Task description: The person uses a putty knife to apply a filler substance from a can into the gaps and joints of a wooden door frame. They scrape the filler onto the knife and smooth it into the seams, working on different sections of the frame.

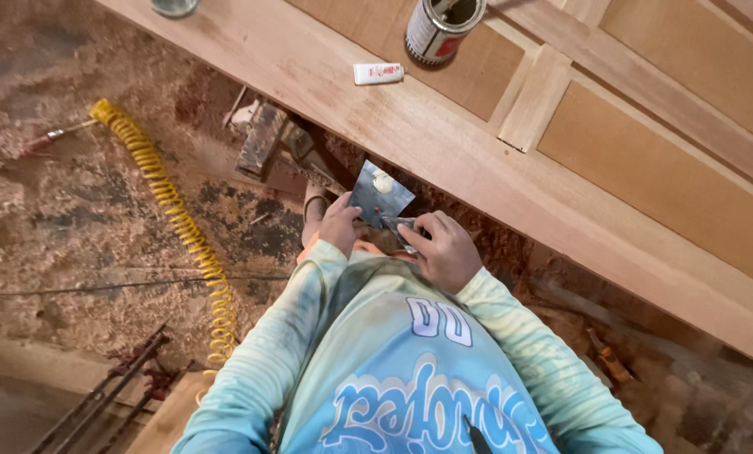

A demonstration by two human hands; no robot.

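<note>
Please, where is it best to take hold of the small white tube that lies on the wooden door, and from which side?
Grip the white tube across its flat body, with fingers on its two long sides, coming from above. It lies flat on the wooden door, apart from the open can, so nothing blocks it. The cap end is probably too narrow for a firm hold.

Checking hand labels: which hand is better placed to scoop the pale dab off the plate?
Right, likely: right hand grips the putty knife, blade on the metal plate below the pale dab; left hand only holds the plate.
</note>
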